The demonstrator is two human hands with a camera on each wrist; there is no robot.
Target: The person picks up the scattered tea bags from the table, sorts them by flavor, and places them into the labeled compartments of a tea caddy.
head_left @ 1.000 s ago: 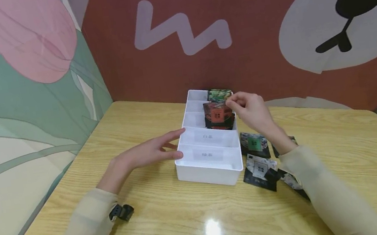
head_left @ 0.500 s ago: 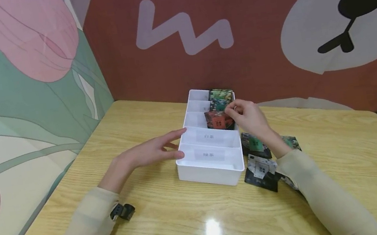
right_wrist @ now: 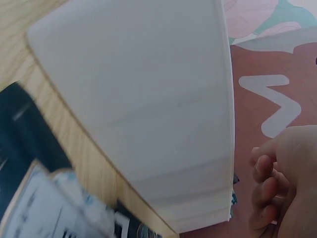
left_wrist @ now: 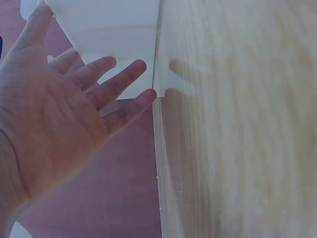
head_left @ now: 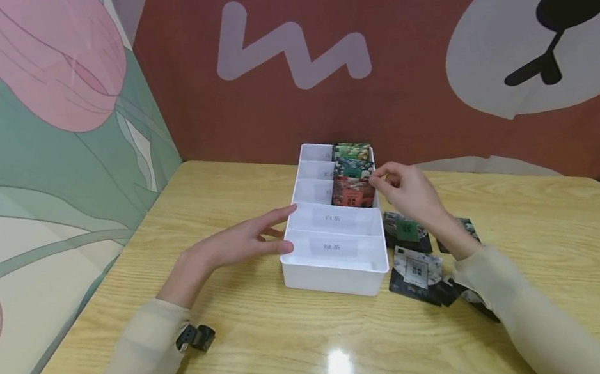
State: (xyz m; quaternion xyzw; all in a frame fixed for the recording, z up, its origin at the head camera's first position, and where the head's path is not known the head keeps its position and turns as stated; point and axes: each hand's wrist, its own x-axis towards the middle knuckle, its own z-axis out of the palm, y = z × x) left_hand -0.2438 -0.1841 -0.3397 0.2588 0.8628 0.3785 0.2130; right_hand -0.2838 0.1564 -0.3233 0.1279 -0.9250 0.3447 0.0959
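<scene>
A white divided box [head_left: 337, 279] stands on the table, with paper labels in its compartments. My left hand [head_left: 235, 240] rests its thumb and a finger on the box's left rim; in the left wrist view its fingers are spread. A red tea packet [head_left: 350, 193] stands in the middle compartment. My right hand [head_left: 408, 193] pinches its upper right corner with thumb and fingertips; the box wall hides this corner in the right wrist view. Behind it are a dark green tea packet [head_left: 354, 168] and a lighter green tea packet [head_left: 351, 151].
Right of the box lie a tea packet with a green label [head_left: 407, 231], a black-and-white tea packet [head_left: 416, 270] and others partly under my right forearm. The table [head_left: 268, 360] meets a red wall [head_left: 409, 99] behind the box.
My right hand has lowered the red tea packet into the middle compartment, then moved slightly right with it, uncovering the dark green packet behind. The left hand has stayed on the rim.
</scene>
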